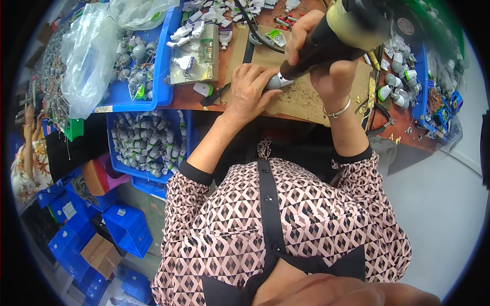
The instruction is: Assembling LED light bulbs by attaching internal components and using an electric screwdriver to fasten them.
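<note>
My left hand (249,91) is closed around a small grey-and-white rounded plastic part (274,83), pressing it down on a brown cardboard sheet (301,105). My right hand (334,84), with a bangle at the wrist, grips a thick black cylindrical tool that looks like an electric screwdriver (319,45), a pale band round its upper body. The tool slants down to the left, and its narrow end meets the part at my left fingers. The exact contact at the tip is too small to make out. Beside my left wrist lies a white-and-green plastic piece (203,90).
A blue bin (164,64) with grey parts and clear plastic bags stands left. A worn box (206,51) carries white pieces. Below the table edge is a blue tray (115,153) of parts. Pliers (382,124) and another blue bin (421,76) lie right. Another person (30,158) is far left.
</note>
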Demonstrator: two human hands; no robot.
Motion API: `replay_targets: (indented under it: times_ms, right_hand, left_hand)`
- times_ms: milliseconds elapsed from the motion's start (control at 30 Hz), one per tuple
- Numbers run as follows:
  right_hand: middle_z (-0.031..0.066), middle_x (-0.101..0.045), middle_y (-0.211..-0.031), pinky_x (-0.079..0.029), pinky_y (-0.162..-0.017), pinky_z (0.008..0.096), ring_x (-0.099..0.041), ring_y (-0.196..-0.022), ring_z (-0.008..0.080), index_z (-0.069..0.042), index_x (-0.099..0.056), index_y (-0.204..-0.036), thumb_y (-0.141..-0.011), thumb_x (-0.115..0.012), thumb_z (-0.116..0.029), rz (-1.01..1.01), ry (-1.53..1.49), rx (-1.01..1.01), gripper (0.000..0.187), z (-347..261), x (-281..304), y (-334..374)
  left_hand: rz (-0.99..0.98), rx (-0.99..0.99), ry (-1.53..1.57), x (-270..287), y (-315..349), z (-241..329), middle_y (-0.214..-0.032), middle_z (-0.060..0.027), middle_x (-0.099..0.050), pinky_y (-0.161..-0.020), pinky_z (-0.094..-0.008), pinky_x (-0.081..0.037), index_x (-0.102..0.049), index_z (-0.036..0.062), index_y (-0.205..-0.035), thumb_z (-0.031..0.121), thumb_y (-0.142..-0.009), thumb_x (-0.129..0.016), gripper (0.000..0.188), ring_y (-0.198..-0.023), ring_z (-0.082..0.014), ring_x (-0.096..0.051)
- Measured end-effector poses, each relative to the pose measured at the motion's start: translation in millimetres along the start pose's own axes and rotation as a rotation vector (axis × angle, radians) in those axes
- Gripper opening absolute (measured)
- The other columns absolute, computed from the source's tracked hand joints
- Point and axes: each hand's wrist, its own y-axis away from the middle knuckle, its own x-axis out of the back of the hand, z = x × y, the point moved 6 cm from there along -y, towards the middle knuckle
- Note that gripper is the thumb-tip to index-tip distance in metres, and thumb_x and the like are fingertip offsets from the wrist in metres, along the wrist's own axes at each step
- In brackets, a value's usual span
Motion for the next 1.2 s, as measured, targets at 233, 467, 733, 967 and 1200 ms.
replay_targets:
  times_ms: [233, 467, 733, 967, 1200]
  right_hand:
    - [0.0127, -0.064, -0.098, -0.052, -0.065, 0.0263, -0.064, -0.078, 0.0154, 0.005, -0.046, -0.12, -0.071, -0.077, -0.015, 0.037, -0.261, 0.029, 0.062, 3, -4, 22]
    - [0.0129, -0.06, -0.1, -0.052, -0.068, 0.0287, -0.061, -0.078, 0.0166, 0.001, -0.04, -0.128, -0.074, -0.064, -0.008, -0.105, -0.352, 0.064, 0.06, 5, -9, 13]
    - [0.0129, -0.06, -0.104, -0.053, -0.068, 0.0312, -0.063, -0.081, 0.018, -0.001, -0.043, -0.129, -0.081, -0.065, -0.032, 0.009, -0.254, 0.082, 0.062, 11, 8, 15]
    - [0.0098, -0.065, -0.101, -0.054, -0.074, 0.0298, -0.065, -0.086, 0.0155, 0.001, -0.05, -0.122, -0.064, -0.068, -0.001, 0.0, -0.367, 0.062, 0.061, 10, 2, 16]
    - [0.0089, -0.059, -0.083, -0.046, -0.062, 0.0264, -0.053, -0.065, 0.014, 0.005, -0.048, -0.119, -0.074, -0.05, -0.013, 0.012, -0.317, 0.064, 0.049, 1, -6, 10]
  left_hand:
    - [0.001, -0.069, -0.038, 0, 0, 3, -0.1, -0.006, -0.058, -0.09, -0.0421, -0.037, -0.06, 0.0099, -0.113, 0.022, -0.069, -0.077, 0.048, -0.097, -0.0275, -0.051]
    - [-0.092, -0.092, -0.049, -1, -8, 4, -0.097, -0.0064, -0.056, -0.087, -0.0418, -0.038, -0.06, 0.0086, -0.113, 0.022, -0.07, -0.077, 0.048, -0.094, -0.0285, -0.051]
    - [-0.101, -0.063, -0.032, 0, -6, 5, -0.097, -0.0069, -0.056, -0.087, -0.0408, -0.039, -0.06, 0.0078, -0.113, 0.022, -0.07, -0.077, 0.048, -0.094, -0.0289, -0.052]
    - [-0.136, -0.124, -0.071, -4, -6, -1, -0.1, -0.0058, -0.058, -0.089, -0.0416, -0.039, -0.06, 0.0077, -0.11, 0.024, -0.07, -0.076, 0.046, -0.095, -0.028, -0.052]
    - [-0.128, -0.134, -0.154, 3, -16, 10, -0.1, -0.0046, -0.059, -0.09, -0.0409, -0.038, -0.062, 0.0088, -0.108, 0.026, -0.069, -0.077, 0.045, -0.096, -0.0271, -0.052]
